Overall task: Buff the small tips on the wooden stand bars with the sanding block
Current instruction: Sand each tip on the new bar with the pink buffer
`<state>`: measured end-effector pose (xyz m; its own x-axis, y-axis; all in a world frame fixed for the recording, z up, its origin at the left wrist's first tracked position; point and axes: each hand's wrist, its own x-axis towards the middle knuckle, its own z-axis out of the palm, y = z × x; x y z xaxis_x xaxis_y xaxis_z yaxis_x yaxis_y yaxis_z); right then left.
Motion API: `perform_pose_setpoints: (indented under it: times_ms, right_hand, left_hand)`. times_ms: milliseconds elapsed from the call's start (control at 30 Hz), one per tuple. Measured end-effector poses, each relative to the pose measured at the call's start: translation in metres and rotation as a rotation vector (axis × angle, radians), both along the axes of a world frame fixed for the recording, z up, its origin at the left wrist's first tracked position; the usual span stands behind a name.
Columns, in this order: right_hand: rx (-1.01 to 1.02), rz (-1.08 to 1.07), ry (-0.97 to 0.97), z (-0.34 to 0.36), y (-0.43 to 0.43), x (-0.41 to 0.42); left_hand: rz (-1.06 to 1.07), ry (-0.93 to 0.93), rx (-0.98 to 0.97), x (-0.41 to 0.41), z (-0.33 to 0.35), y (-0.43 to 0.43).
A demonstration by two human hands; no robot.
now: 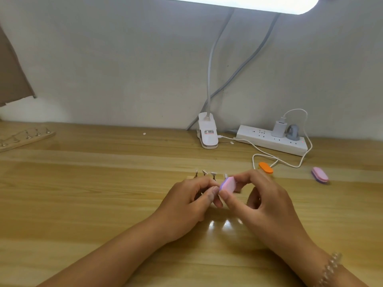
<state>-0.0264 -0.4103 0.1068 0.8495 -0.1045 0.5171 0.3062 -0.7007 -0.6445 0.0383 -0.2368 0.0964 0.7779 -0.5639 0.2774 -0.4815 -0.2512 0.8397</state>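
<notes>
On the pale wooden desk [103, 204] the right hand [267, 206] pinched a pink sanding block [228, 184] with a purple edge between thumb and fingertips, tilted and lifted off the desk, its upper end touching or just beside the rightmost of the small tips [213, 174] that stood in a row just behind the hands. The left hand [186, 204] had its fingers curled about the near wooden stand bar [190, 177], which both hands hid almost wholly; its thumb and forefinger met right against the block's lower end. A clear beaded bracelet [331, 268] circled the right wrist. A second wooden stand bar [41, 137] with its own upright tips lay well apart at the desk's far left edge. Behind the right hand lay an orange sanding block [266, 168], and farther right another pink and purple sanding block [320, 174]. Against the wall [124, 59] sat the white clip base of a desk lamp [207, 131], bearing a small label with red and black print too fine to read; its gooseneck rose to the glowing lamp head [238, 2] at the top edge. Beside it lay a white power strip [259, 139] with a small red light at its right end, carrying a white USB charger [278, 128] and a grey plug [292, 132]; a white cable [302, 158] looped from the charger across the desk toward the clip base.
</notes>
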Motion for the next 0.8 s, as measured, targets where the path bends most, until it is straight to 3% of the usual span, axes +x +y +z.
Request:
perform_pose_setpoints:
  times_ms: [100, 200, 367, 500, 667, 800]
  right_hand:
    - [-0.054, 0.082, -0.012, -0.001, 0.006, -0.002]
    - [0.059, 0.002, 0.020, -0.001, -0.002, 0.002]
    - [-0.128, 0.015, -0.019, -0.002, 0.007, -0.002]
    - [0.012, -0.008, 0.005, -0.001, -0.001, 0.002]
    - [-0.108, 0.032, -0.025, -0.002, 0.006, -0.002]
    - [0.012, -0.015, 0.002, -0.002, -0.002, 0.002]
  left_hand:
    - [0.007, 0.018, -0.007, 0.002, -0.002, 0.000]
    - [-0.006, 0.007, -0.006, 0.001, -0.001, -0.001]
    - [0.005, 0.018, -0.013, 0.002, -0.002, 0.000]
    - [-0.014, 0.012, -0.016, 0.001, -0.001, -0.001]
    - [-0.001, 0.026, -0.011, 0.003, -0.003, 0.000]
    - [-0.007, 0.014, -0.009, 0.001, -0.001, -0.001]
